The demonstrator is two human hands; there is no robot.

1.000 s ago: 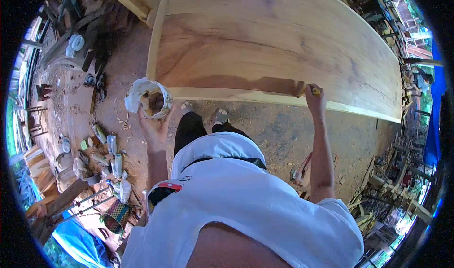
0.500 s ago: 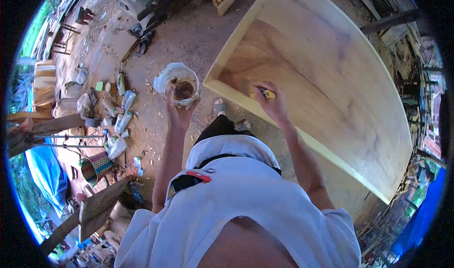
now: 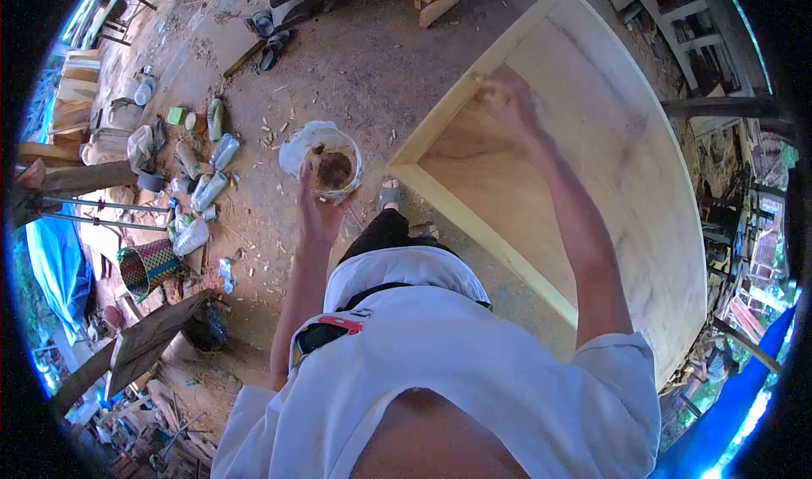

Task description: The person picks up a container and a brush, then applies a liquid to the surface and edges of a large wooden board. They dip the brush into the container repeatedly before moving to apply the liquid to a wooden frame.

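Observation:
My left hand (image 3: 321, 208) holds a white tub (image 3: 296, 151) from below and the near side, with the thumb at its rim. Brown material (image 3: 335, 169) lies inside the tub. Over the far left part of a large curved wooden panel (image 3: 609, 149) with a pale raised edge, my right hand (image 3: 511, 107) is blurred by motion. Its fingers are near the pale edge strip (image 3: 461, 103), and whatever they may hold cannot be made out.
Plastic bottles (image 3: 210, 190), a woven basket (image 3: 150, 268) and wood scraps lie on the ground at the left. Shoes (image 3: 272, 49) sit at the upper left. A plank (image 3: 156, 339) juts in at the lower left. Stacked timber stands at the right.
My right hand has moved up, away from my body, along the panel; the yellow and black tool seen in it before no longer shows. My left hand still holds the tub.

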